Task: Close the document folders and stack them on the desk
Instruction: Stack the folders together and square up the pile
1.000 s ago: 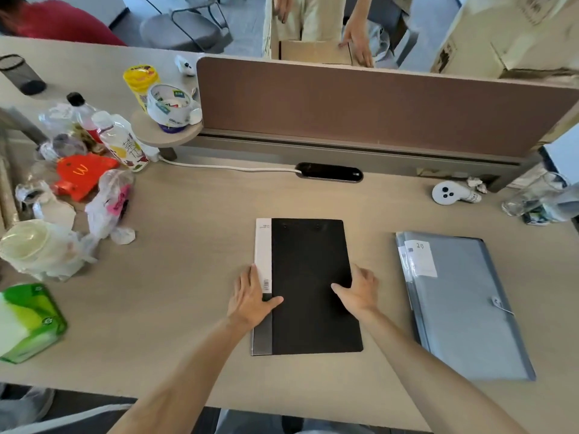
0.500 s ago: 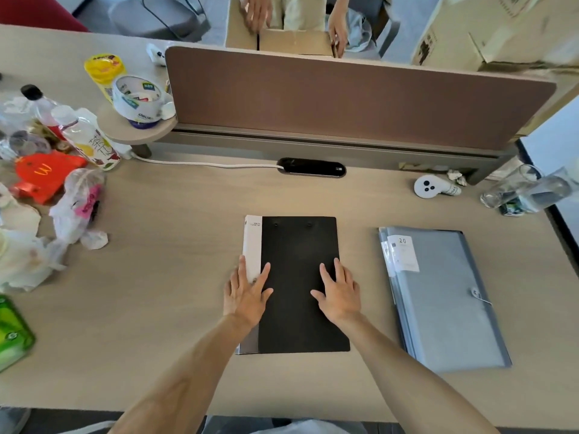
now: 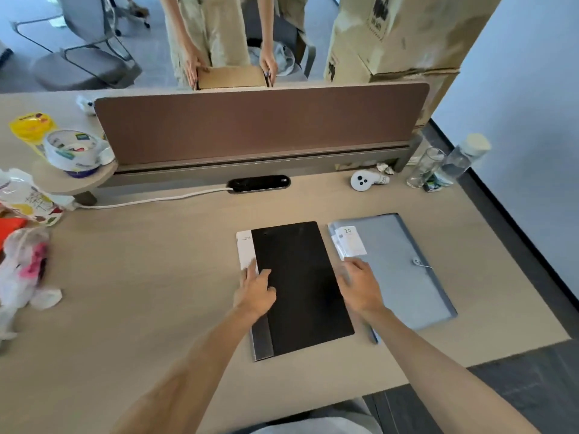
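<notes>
At centre right of the frame, black folder (image 3: pixel 300 286) and grey folder (image 3: pixel 404 277) lie closed side by side on the surface (image 3: pixel 141 277). Left hand (image 3: pixel 255 291) rests flat on the black; right hand (image 3: pixel 360 286) hovers spread. Probably light, slick: take a long edge.

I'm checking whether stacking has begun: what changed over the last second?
The right hand left the black folder and moved right, to the left edge of the grey folder; fingers spread, no grip visible yet. The left hand stays flat on the black folder's left side. Both folders remain closed, side by side on the desk.
</notes>
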`<action>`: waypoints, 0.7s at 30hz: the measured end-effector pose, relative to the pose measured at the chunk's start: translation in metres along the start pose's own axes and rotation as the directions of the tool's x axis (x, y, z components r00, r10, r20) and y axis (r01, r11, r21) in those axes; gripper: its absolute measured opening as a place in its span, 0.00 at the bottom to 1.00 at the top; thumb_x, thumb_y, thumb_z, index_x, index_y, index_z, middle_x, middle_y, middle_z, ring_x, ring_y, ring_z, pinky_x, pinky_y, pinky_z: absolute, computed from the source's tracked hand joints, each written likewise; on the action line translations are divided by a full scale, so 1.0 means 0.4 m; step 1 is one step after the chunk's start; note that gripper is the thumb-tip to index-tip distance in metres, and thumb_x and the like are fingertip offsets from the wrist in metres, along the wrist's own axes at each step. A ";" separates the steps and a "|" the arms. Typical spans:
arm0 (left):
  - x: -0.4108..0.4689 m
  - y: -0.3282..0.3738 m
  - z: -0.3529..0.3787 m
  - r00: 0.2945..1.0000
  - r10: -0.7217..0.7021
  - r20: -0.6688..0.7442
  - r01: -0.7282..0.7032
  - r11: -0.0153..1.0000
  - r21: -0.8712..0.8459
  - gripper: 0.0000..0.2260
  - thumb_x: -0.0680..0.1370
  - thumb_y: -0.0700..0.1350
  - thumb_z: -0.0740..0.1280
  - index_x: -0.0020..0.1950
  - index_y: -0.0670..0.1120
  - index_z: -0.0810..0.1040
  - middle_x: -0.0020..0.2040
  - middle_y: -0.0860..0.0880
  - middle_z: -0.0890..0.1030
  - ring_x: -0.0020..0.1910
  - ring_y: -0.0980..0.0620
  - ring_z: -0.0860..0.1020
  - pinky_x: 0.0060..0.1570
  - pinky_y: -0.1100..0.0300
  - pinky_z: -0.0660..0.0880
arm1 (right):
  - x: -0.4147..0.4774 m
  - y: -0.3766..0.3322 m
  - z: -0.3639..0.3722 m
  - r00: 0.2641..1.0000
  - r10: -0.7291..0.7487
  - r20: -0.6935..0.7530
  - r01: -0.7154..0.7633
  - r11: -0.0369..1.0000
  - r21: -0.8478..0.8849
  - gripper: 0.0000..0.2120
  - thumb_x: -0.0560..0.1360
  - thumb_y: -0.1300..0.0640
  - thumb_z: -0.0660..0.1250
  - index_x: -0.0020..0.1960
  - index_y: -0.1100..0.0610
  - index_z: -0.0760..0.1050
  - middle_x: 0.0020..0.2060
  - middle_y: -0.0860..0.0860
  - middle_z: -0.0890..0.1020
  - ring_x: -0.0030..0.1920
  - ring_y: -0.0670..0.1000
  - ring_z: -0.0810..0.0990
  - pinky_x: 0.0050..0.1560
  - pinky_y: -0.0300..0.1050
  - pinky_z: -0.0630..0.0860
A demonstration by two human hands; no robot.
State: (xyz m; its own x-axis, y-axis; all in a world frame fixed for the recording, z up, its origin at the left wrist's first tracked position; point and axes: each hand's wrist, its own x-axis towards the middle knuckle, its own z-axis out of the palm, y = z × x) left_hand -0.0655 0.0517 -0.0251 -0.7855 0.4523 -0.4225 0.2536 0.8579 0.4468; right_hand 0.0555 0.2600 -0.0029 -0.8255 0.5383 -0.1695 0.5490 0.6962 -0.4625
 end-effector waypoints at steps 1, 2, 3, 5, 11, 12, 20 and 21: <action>0.003 0.036 0.008 1.000 0.027 0.008 -0.027 0.999 -0.045 0.20 0.80 0.47 0.59 0.73 0.51 0.65 0.77 0.48 0.56 0.74 0.46 0.57 0.68 0.48 0.67 | 0.012 0.029 -0.023 0.999 0.016 -0.029 -0.016 1.000 0.012 0.15 0.78 0.56 0.62 0.65 0.56 0.73 0.65 0.52 0.74 0.66 0.53 0.70 0.64 0.45 0.71; 0.006 0.082 0.019 0.998 0.057 0.029 -0.054 0.993 -0.104 0.19 0.80 0.46 0.59 0.72 0.50 0.66 0.75 0.48 0.62 0.72 0.47 0.63 0.68 0.49 0.68 | 0.028 0.065 -0.047 0.998 0.038 -0.053 -0.036 0.999 0.035 0.15 0.78 0.57 0.62 0.64 0.57 0.74 0.64 0.53 0.74 0.65 0.54 0.71 0.62 0.45 0.71; 0.012 0.128 0.033 0.995 0.080 0.067 -0.067 0.984 -0.168 0.19 0.80 0.46 0.60 0.72 0.50 0.67 0.72 0.48 0.67 0.69 0.48 0.67 0.67 0.51 0.69 | 0.045 0.101 -0.069 0.995 0.068 -0.067 -0.064 0.996 0.066 0.14 0.78 0.59 0.62 0.62 0.58 0.74 0.63 0.53 0.75 0.64 0.54 0.72 0.61 0.45 0.71; 0.024 0.223 0.065 0.984 0.078 0.160 -0.028 0.955 -0.297 0.20 0.80 0.45 0.61 0.72 0.49 0.67 0.70 0.48 0.71 0.67 0.50 0.71 0.67 0.54 0.69 | 0.077 0.182 -0.104 0.986 0.152 -0.071 -0.141 0.979 0.148 0.14 0.77 0.61 0.62 0.61 0.59 0.75 0.63 0.55 0.75 0.63 0.55 0.73 0.60 0.46 0.70; 0.056 0.424 0.148 0.947 -0.004 0.322 0.164 0.866 -0.473 0.21 0.79 0.51 0.61 0.71 0.47 0.66 0.65 0.50 0.73 0.66 0.48 0.71 0.64 0.53 0.68 | 0.145 0.404 -0.165 0.960 0.273 0.063 -0.280 0.949 0.147 0.18 0.77 0.58 0.62 0.66 0.59 0.73 0.63 0.60 0.75 0.62 0.60 0.74 0.63 0.50 0.71; 0.062 0.445 0.159 0.943 -0.018 0.333 0.193 0.843 -0.502 0.21 0.79 0.50 0.62 0.71 0.47 0.66 0.64 0.51 0.73 0.65 0.49 0.71 0.64 0.53 0.68 | 0.158 0.435 -0.174 0.954 0.287 0.080 -0.296 0.945 0.137 0.19 0.77 0.58 0.63 0.66 0.59 0.72 0.63 0.60 0.75 0.63 0.60 0.73 0.64 0.50 0.70; 0.095 0.543 0.221 0.909 -0.252 0.333 0.418 0.576 -0.703 0.20 0.76 0.43 0.68 0.65 0.45 0.65 0.57 0.47 0.76 0.54 0.49 0.77 0.50 0.56 0.75 | 0.197 0.541 -0.205 0.932 0.316 0.177 -0.347 0.921 0.180 0.21 0.73 0.46 0.66 0.64 0.52 0.75 0.64 0.55 0.73 0.64 0.59 0.72 0.67 0.52 0.70; 0.093 0.554 0.223 0.908 -0.261 0.328 0.419 0.533 -0.735 0.21 0.75 0.42 0.70 0.64 0.44 0.65 0.57 0.47 0.77 0.54 0.49 0.78 0.48 0.56 0.76 | 0.196 0.536 -0.206 0.928 0.324 0.183 -0.359 0.910 0.208 0.21 0.72 0.46 0.66 0.63 0.51 0.75 0.64 0.55 0.73 0.64 0.59 0.72 0.66 0.53 0.70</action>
State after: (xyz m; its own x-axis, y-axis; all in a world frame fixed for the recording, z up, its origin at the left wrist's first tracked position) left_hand 0.0119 0.2806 -0.0123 -0.5940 0.2663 -0.7591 -0.6090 0.4677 0.6406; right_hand 0.1194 0.4905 -0.0437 -0.6120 0.6388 -0.4663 0.7687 0.3418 -0.5406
